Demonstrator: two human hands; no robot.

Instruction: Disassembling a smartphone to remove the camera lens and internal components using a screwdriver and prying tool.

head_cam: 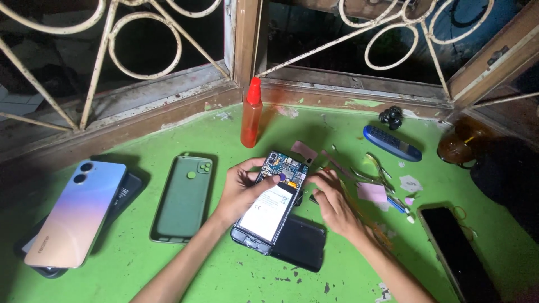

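Note:
An opened phone (269,207) lies face down on the green table (224,269), its white battery and blue circuit board exposed. My left hand (242,188) grips its left edge, thumb pressed on the top of the battery near the board. My right hand (332,203) rests beside the phone's right edge, fingers curled on the table next to small tools; whether it holds one is unclear. A black back cover (300,244) lies partly under the phone's lower right.
A green phone case (184,199) and a pastel phone (76,213) on a dark case lie at left. An orange spray bottle (251,115) stands behind. Tweezers (377,168), a blue holder (392,143), pink cards (371,192) and a dark screen (457,252) lie at right.

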